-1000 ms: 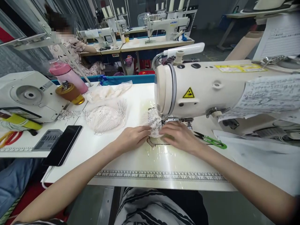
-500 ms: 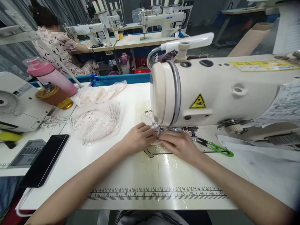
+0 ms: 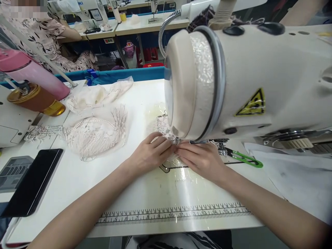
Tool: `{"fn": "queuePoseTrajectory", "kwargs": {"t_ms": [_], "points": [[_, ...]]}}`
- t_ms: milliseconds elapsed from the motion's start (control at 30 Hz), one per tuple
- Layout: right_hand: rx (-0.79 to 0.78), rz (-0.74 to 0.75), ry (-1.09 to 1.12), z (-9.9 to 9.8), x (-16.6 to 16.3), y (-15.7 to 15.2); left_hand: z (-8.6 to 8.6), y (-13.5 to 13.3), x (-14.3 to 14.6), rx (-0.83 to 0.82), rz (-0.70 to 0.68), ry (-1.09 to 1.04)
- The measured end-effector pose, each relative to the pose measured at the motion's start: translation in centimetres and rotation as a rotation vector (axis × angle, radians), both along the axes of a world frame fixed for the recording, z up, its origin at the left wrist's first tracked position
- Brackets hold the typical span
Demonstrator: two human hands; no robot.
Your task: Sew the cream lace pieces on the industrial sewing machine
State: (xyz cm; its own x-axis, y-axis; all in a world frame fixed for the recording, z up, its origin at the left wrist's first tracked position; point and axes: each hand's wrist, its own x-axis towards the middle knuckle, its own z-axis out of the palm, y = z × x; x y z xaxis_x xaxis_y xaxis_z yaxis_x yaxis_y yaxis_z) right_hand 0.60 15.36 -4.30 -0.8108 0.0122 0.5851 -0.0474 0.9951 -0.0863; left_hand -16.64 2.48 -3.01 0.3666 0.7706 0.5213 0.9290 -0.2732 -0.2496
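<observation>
Your left hand [image 3: 149,155] and right hand [image 3: 205,159] rest with fingertips close together on the pale lace [image 3: 162,126] under the sewing machine head [image 3: 185,84], seemingly to steady it flat, though I cannot tell whether either pinches it.

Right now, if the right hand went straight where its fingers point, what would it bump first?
Probably the left hand: it looks to lie just ahead of the right hand. They may already touch; the depth is unclear.
</observation>
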Motion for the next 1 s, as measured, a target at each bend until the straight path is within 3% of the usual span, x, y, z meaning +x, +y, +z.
{"fn": "queuePoseTrajectory", "kwargs": {"t_ms": [233, 1000], "points": [[-0.025, 0.038, 0.024, 0.2, -0.1, -0.1, -1.1, -0.1, -0.2, -0.176, -0.013, -0.096], [0.048, 0.047, -0.018, -0.4, -0.1, -0.6, -0.8, -0.3, -0.4, -0.249, 0.003, -0.143]]}}
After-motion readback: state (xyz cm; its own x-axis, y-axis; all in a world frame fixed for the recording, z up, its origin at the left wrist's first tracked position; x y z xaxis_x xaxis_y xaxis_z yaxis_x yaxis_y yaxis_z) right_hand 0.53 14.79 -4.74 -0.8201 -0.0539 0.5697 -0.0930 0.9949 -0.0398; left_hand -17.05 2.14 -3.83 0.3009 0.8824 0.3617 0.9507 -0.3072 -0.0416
